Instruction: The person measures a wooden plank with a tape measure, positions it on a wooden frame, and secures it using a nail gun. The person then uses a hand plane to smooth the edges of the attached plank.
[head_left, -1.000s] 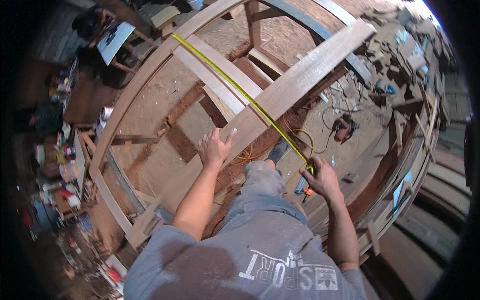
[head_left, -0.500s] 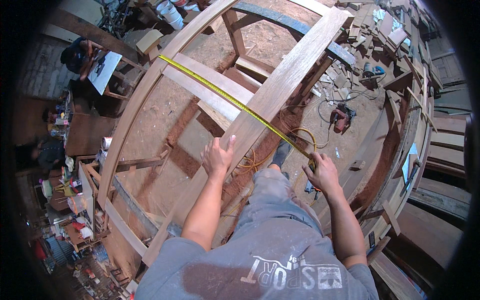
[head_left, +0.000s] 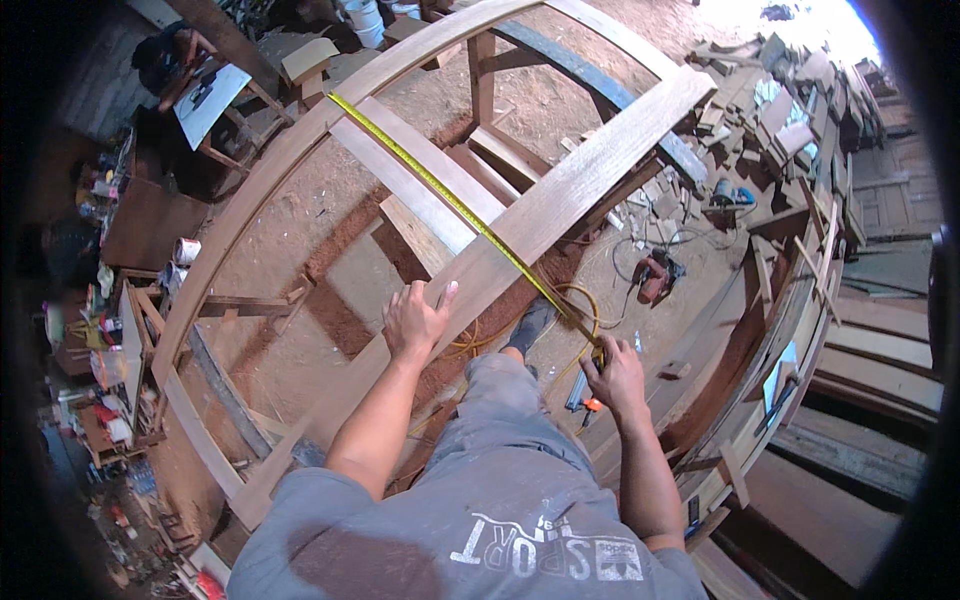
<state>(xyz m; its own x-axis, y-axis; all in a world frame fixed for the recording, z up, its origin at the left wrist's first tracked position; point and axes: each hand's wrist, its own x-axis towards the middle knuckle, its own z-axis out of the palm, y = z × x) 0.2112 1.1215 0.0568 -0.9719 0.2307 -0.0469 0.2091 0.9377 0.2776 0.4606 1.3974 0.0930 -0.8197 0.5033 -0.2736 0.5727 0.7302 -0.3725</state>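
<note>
While stretched taut, yellow tape measure [head_left: 455, 205] — diagonal, lower right to upper left.

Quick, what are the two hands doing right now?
Left hand: open, fingers spread, resting on the long wooden plank.
Right hand: closed around the near end of the yellow tape measure stretched across the frame.

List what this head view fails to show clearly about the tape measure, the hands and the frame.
- Tape measure: its markings are too small to read; its case is hidden inside the right hand.
- Left hand: its palm lies face down on the long plank, so contact underneath is hidden.
- Curved wooden frame: its near end is covered by the person's shoulder.
</note>
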